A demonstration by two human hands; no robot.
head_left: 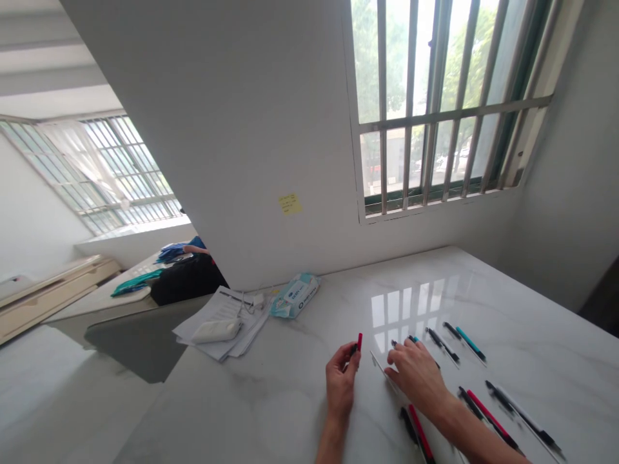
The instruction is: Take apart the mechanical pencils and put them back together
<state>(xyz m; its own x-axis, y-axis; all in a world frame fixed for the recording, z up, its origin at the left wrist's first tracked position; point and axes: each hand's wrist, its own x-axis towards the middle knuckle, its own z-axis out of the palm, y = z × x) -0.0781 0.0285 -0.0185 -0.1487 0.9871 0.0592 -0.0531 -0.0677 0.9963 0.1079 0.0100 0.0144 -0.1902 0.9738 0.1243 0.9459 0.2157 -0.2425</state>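
My left hand is closed around a red pen, whose red end sticks up above the fingers. A dark piece shows beside it in the same grip. My right hand reaches low over the table, thumb and fingers apart, partly covering a teal-ended pen and a dark one. A thin white pen lies just left of its thumb. Below that wrist lie a black pen and a red pen, side by side.
Several pens lie in pairs to the right, including a teal pen, a red pen and a white pen. A wipes pack and papers lie far left on the marble-patterned table. A barred window stands behind.
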